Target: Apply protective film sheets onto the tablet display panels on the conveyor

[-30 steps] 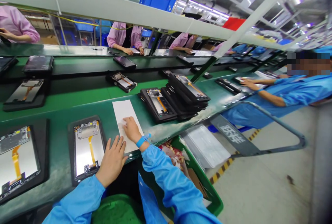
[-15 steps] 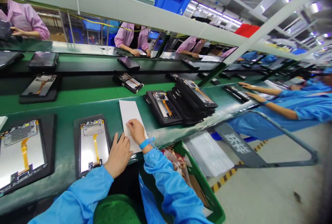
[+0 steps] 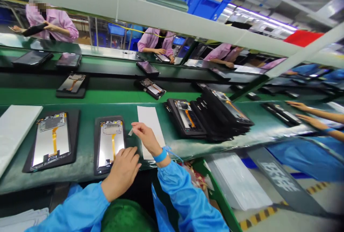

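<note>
My right hand (image 3: 146,135) pinches a small whitish piece of tape or film (image 3: 130,131) between thumb and fingers, above the bench. Partly under that hand lies a white paper sheet (image 3: 152,121). My left hand (image 3: 122,171) is at the lower right corner of an opened tablet (image 3: 110,142), fingers stretched out and holding nothing; whether it touches the tablet I cannot tell. This tablet lies on a black pad, its circuit board and orange flex cable showing. Farther left, a second opened tablet (image 3: 52,140) rests on a black pad.
Stacked tablets on black pads (image 3: 204,117) stand right of the sheet. A white slab (image 3: 16,128) is at the left. Behind the bench runs a green conveyor (image 3: 113,94) carrying tablets. A green bin (image 3: 223,199) is below the edge. Co-workers sit opposite; another's hands (image 3: 309,112) are at right.
My right hand has lifted from the white sheet, now with the small piece in its fingertips, toward the tablet. My left hand has left the sheet's edge for the tablet's corner. The view has turned left.
</note>
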Motion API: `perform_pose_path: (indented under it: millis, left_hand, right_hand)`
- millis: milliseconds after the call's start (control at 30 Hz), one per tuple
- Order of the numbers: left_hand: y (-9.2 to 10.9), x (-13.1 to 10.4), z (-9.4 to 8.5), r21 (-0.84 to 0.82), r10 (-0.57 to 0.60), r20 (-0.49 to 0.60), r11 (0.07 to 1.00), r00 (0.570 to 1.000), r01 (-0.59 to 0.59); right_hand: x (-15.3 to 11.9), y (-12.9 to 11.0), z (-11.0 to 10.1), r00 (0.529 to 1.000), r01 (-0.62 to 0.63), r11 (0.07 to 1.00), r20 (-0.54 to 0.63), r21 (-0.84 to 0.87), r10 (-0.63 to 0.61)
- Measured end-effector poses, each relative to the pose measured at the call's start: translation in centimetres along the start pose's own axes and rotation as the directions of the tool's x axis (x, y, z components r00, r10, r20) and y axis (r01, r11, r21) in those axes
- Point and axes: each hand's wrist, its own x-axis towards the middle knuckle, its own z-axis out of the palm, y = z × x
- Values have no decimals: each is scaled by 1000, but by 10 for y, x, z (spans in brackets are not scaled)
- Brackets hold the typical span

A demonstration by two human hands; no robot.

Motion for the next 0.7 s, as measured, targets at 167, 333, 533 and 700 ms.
perform_pose_path:
  millis: [167, 333, 533, 700]
  left_hand:
    - [-57, -54, -23, 86, -191, -147, 975, 970, 205]
    - [-97, -61, -17, 167, -249, -121, 949, 961, 266]
    - [-105, -56, -8, 164, -252, -109, 950, 962, 267]
    - [-108, -53, -7, 154, -262, -114, 948, 958, 278]
  right_hand:
    - [15, -13, 64, 980, 94, 992, 182, -79, -79]
    - [34, -6, 94, 974, 95, 972, 224, -213, -46]
    - [42, -4, 97, 968, 92, 959, 248, -269, -23]
    - [44, -4, 96, 966, 99, 949, 259, -298, -20]
